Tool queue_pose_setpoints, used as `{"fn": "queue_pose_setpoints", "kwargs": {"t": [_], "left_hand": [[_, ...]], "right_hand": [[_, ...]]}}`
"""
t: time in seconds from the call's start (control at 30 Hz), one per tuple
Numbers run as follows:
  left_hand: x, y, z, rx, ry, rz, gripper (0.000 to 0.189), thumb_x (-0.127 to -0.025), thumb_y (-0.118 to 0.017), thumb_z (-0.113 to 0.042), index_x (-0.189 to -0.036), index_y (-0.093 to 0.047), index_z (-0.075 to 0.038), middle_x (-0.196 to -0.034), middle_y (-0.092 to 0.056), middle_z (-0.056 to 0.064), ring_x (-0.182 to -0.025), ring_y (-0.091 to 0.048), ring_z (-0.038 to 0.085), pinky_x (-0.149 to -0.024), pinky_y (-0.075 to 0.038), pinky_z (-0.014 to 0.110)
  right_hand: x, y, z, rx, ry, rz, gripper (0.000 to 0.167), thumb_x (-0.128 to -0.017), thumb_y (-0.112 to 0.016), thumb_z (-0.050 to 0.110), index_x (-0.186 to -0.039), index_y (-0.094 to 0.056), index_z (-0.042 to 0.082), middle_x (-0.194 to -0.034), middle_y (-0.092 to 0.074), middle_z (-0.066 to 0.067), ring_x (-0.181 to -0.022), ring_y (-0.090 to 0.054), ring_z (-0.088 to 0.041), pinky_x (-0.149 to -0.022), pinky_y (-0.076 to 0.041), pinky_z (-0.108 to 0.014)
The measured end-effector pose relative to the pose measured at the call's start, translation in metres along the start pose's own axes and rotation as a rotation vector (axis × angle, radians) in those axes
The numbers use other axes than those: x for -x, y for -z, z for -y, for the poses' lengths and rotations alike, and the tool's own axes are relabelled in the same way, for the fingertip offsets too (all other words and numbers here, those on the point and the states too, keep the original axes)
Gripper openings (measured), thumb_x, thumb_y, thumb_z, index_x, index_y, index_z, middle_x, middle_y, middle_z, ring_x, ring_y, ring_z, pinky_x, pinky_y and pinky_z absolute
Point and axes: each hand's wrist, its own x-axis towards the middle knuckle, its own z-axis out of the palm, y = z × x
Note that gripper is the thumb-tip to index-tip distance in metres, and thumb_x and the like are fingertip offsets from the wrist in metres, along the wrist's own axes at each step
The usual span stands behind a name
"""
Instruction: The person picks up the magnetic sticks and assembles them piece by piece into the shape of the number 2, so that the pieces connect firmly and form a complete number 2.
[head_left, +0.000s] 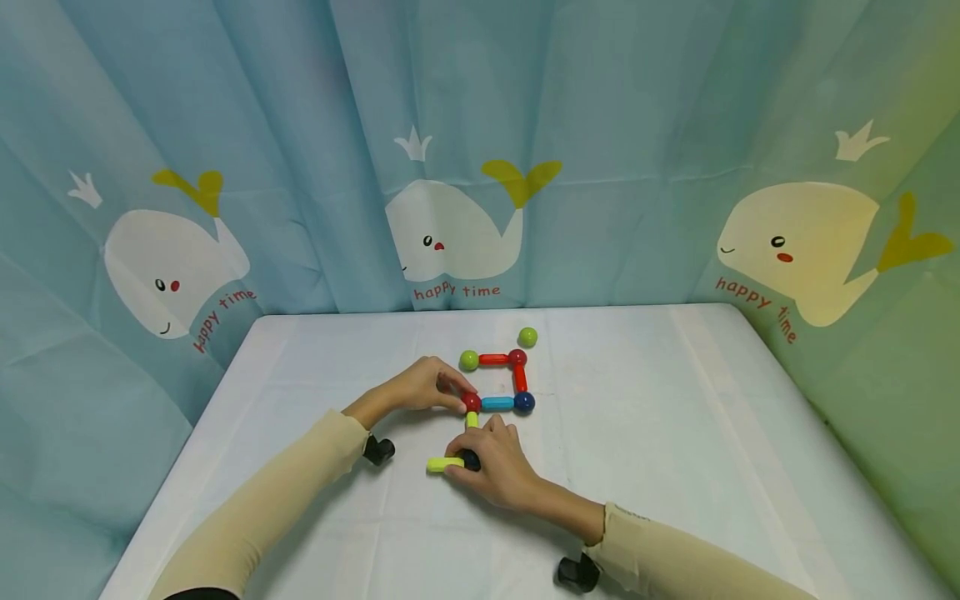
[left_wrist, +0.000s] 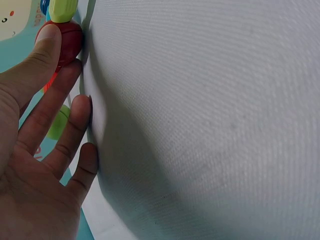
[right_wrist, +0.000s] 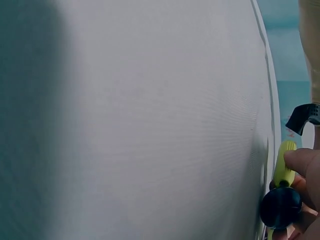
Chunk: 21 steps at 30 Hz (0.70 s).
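In the head view my left hand (head_left: 423,385) pinches a red ball (head_left: 472,402) between thumb and fingers, its other fingers loosely spread in the left wrist view. A short yellow-green magnetic rod (head_left: 472,420) runs from this ball toward my right hand (head_left: 501,468). That hand grips another yellow-green magnetic rod (right_wrist: 284,172) by the end joined to a dark ball (right_wrist: 280,207); the rod (head_left: 442,465) points left. Fingers partly cover the dark ball, and where the first rod meets it is hidden. A light blue rod (head_left: 497,404) joins the red ball to a blue ball (head_left: 524,402).
From the blue ball a red rod (head_left: 520,379) leads back to another red ball (head_left: 517,357). A second red rod (head_left: 493,360) connects that to a green ball (head_left: 468,360). One loose green ball (head_left: 528,337) lies near the white table's (head_left: 660,417) back edge, before a whale-print curtain (head_left: 615,167).
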Motion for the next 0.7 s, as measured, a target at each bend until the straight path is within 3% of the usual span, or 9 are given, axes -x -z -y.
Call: {"fn": "queue_pose_setpoints", "kwargs": {"t": [0.37, 0.7], "left_hand": [[0.000, 0.000, 0.001, -0.006, -0.011, 0.004, 0.028, -0.088, -0.084, -0.020, -0.115, -0.080, -0.016, -0.108, -0.077, -0.007, -0.085, -0.065, 0.006, -0.081, -0.054, 0.025], [0.001, -0.001, -0.001, -0.010, -0.013, -0.001, 0.028, -0.087, -0.084, -0.020, -0.115, -0.080, -0.017, -0.109, -0.077, -0.007, -0.085, -0.063, 0.007, -0.079, -0.054, 0.025]], "right_hand": [[0.005, 0.006, 0.004, 0.031, 0.034, 0.004, 0.012, -0.087, -0.083, 0.028, -0.094, -0.076, 0.023, -0.101, -0.068, 0.008, -0.091, -0.039, -0.015, -0.076, -0.028, -0.037], [0.016, 0.022, 0.002, -0.021, 0.058, -0.064, 0.015, -0.084, -0.086, 0.024, -0.094, -0.075, 0.023, -0.104, -0.068, 0.008, -0.093, -0.041, -0.013, -0.076, -0.028, -0.035]]}}
